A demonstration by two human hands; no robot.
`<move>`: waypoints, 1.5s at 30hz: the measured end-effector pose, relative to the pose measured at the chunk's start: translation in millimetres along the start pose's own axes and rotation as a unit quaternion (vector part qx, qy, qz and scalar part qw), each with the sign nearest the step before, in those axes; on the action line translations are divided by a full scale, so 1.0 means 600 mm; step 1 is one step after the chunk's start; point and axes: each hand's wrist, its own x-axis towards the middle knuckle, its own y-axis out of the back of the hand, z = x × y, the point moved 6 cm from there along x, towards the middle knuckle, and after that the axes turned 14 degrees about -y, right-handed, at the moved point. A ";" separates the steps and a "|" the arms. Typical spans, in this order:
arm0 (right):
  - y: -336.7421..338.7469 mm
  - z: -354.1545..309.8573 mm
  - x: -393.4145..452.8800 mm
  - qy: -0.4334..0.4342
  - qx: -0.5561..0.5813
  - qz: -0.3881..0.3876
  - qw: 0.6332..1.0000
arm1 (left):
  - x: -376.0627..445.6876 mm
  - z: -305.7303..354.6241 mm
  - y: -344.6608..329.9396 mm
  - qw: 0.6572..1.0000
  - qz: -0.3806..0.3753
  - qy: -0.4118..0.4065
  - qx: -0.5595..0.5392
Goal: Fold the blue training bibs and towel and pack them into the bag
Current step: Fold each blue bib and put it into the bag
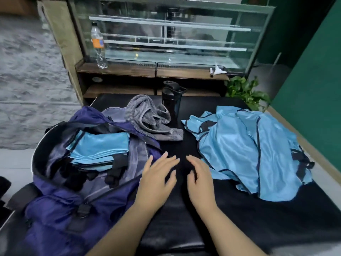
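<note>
Head view: no writing is readable; the clear bottle (pixel 98 45) at upper left carries an orange label too blurred to read. One purple bag (pixel 60 196) lies open at lower left with a stack of folded blue bibs (pixel 100 147) inside. One loose heap of bibs (pixel 245 150) sits at right on the black counter (pixel 184 215). One grey towel (pixel 149 120) lies crumpled at centre, beside one black shaker bottle (pixel 171 100). Left hand (pixel 156 179) and right hand (pixel 200 179) hover at lower centre, each grip released, fingers spread, holding nothing.
</note>
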 end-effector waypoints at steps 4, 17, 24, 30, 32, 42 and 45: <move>0.091 0.076 -0.006 -0.018 -0.076 0.084 0.993 | -0.040 0.017 -0.066 0.998 -0.048 0.048 -0.016; 0.248 0.255 0.021 -0.296 -0.250 0.134 0.912 | -0.091 0.007 -0.111 0.987 -0.124 0.097 0.018; 0.248 0.249 -0.032 -0.213 -0.197 0.112 0.950 | -0.107 0.016 -0.107 0.981 -0.156 0.109 -0.032; 0.246 0.223 -0.076 -0.190 -0.102 0.100 0.971 | -0.118 0.027 -0.097 0.969 -0.152 0.173 -0.087; 0.248 0.189 -0.081 -0.165 -0.059 0.117 0.978 | -0.110 0.040 -0.100 0.962 -0.182 0.186 -0.089; 0.237 -0.030 -0.089 -0.103 0.117 -0.030 0.987 | -0.015 0.211 -0.030 0.966 -0.043 0.062 -0.246; 0.233 -0.067 -0.099 -0.103 0.178 -0.099 0.974 | -0.017 0.212 -0.015 0.962 -0.030 0.069 -0.261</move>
